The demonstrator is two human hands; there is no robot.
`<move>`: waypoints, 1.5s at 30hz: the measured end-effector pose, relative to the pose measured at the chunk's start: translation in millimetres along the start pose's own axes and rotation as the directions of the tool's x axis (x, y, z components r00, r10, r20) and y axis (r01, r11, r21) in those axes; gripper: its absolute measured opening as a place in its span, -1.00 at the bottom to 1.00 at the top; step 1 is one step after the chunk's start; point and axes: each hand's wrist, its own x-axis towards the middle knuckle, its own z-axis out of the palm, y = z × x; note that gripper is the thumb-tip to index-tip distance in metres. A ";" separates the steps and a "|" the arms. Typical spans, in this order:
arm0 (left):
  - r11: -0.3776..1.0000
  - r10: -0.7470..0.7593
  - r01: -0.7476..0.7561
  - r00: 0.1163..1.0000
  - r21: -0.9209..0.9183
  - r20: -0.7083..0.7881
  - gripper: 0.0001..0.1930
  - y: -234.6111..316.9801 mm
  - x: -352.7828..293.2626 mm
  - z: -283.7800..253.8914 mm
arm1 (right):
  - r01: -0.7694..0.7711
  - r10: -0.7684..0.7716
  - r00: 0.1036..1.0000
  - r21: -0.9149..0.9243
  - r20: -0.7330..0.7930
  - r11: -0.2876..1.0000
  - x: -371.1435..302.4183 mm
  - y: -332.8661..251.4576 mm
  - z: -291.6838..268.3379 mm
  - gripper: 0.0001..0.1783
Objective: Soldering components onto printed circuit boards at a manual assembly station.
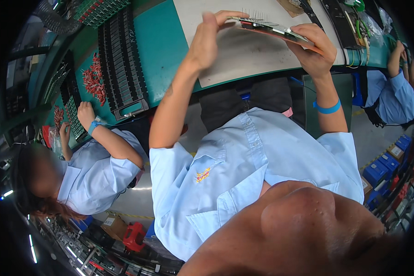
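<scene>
A circuit board point(280, 33) with thin upright pins and an orange-red lower edge is held tilted above the pale mat. My right hand point(315, 46) grips its right end, with the fingers over the top edge; a blue band circles that wrist. At the board's left end is my left hand point(204, 43), slightly blurred. Its thumb stands apart and its fingers stretch toward the board's corner; whether they press on it is unclear.
The pale mat point(248, 57) lies on a green bench point(163, 50). Black slotted racks point(122, 60) and red small parts point(94, 80) lie left, where a co-worker point(96, 175) handles a green board strip. A black fixture with cables point(342, 23) stands right; another person point(391, 94) sits beyond.
</scene>
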 end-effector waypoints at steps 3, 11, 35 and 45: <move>0.962 -0.215 0.244 0.954 -0.123 0.206 -0.48 -3.6 21.5 -21.0 | 0.078 -0.074 0.997 -0.098 0.037 0.992 -4.3 4.7 -1.8 -0.70; 0.961 -0.275 0.248 0.888 0.119 0.369 -0.41 -39.5 32.8 -49.1 | 0.141 -0.091 0.981 -0.301 0.172 0.943 -32.0 -12.2 29.5 -0.63; 0.518 -0.190 -0.192 0.924 0.834 0.331 -0.34 21.8 28.5 6.2 | -0.142 0.248 0.895 -0.288 0.371 0.947 -37.6 -55.2 73.0 -0.51; 0.527 -0.198 -0.183 0.923 0.830 0.330 -0.34 10.9 42.4 6.5 | -0.341 0.341 0.939 0.006 0.032 0.940 -37.1 -24.2 37.9 -0.63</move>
